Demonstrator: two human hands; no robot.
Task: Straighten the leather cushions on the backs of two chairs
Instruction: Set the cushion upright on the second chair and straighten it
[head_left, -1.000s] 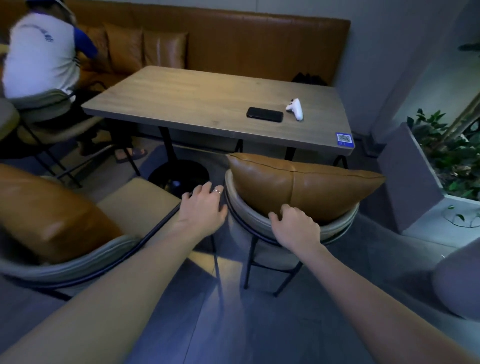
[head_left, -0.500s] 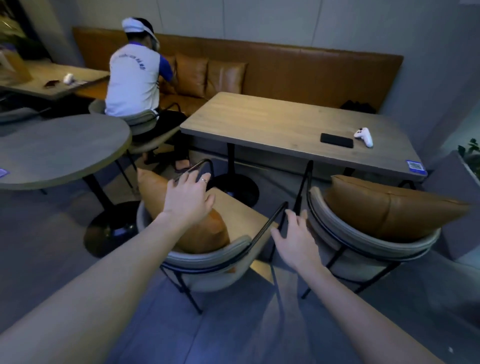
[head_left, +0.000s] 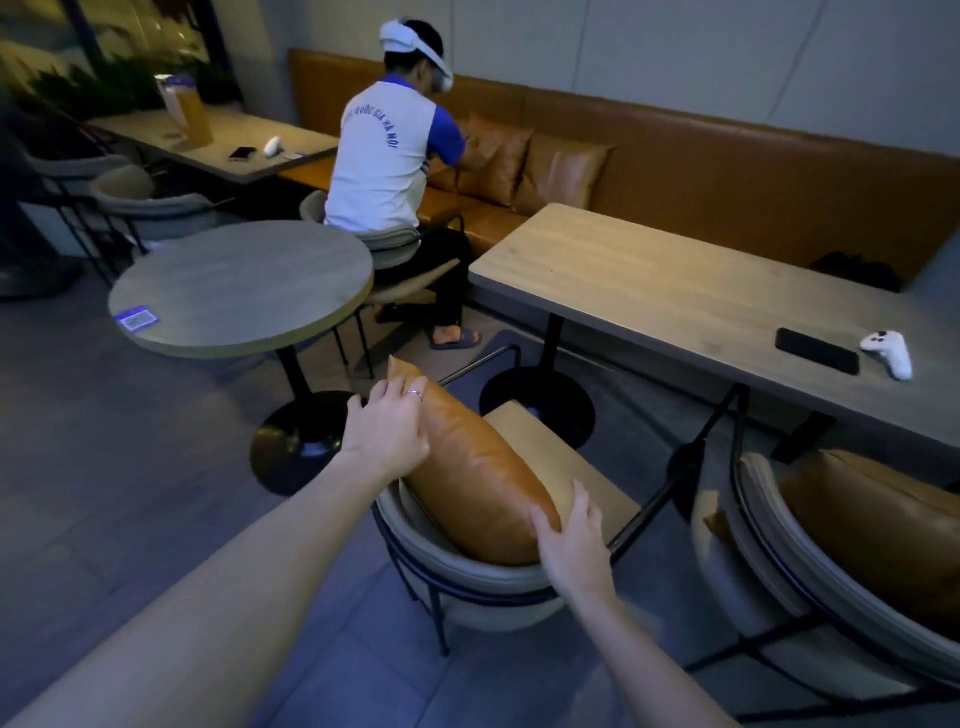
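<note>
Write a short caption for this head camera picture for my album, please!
Left hand and right hand grip the ends of a tan leather cushion on a grey chair.

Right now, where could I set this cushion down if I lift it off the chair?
Round table: bare apart from the blue card near its left edge. Long table: bare on the left; phone and white controller crowd its right end.

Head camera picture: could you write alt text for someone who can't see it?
Two bare hands hold a tan leather cushion on a chair: the left hand at its far end, the right hand at its near end. Another cushioned chair stands to the right, by a long table.
</note>
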